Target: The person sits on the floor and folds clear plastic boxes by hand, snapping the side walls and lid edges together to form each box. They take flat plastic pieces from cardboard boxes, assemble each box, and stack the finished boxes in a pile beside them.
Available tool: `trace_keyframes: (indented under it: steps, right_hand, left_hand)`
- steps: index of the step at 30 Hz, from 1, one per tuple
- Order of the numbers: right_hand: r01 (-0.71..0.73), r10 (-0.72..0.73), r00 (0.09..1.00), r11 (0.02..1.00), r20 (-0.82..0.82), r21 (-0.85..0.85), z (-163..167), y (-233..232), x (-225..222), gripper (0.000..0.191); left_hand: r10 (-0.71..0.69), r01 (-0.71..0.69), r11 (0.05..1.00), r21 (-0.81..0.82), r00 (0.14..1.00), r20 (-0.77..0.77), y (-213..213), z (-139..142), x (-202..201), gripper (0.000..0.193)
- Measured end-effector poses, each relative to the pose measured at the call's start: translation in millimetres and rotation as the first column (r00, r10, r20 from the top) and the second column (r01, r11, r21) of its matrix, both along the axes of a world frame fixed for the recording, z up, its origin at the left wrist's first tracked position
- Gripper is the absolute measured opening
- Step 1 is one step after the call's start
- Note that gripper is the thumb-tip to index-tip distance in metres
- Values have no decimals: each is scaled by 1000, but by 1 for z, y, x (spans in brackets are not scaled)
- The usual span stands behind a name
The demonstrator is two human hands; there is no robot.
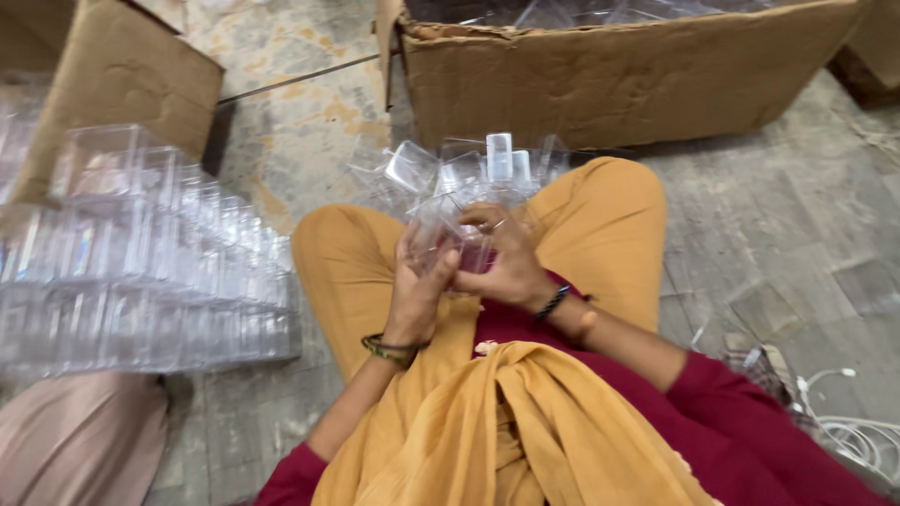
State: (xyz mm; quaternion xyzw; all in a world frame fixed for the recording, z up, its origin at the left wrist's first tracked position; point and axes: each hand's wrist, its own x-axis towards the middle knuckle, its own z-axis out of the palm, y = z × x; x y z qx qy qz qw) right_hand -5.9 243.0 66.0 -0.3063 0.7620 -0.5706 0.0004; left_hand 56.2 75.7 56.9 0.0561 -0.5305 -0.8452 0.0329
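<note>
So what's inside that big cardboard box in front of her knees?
Over the cardboard box's torn rim, only the tops of clear plastic pieces show. The box wall hides everything lower, so how many there are, or how deep they go, cannot be seen.

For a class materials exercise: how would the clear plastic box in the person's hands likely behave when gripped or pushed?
The clear plastic box looks thin-walled, so probably light and rigid. Its glossy faces may be slippery; both the left hand and right hand grip it. Squeezed hard, it might crack.
</note>
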Motion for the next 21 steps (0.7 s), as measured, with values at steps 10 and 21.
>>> trace_keyframes:
  steps: [10, 21]
  right_hand:
    - [501, -487, 865, 830, 119, -246, -58, 174, -109, 10]
    - [127, -512, 855, 57, -81, 990, -231, 309, -19, 66]
  left_hand:
    - [-267, 172, 946, 276, 896, 355, -239, -77, 163, 73]
    - [58, -369, 911, 186, 561, 826, -288, -180, 310, 34]
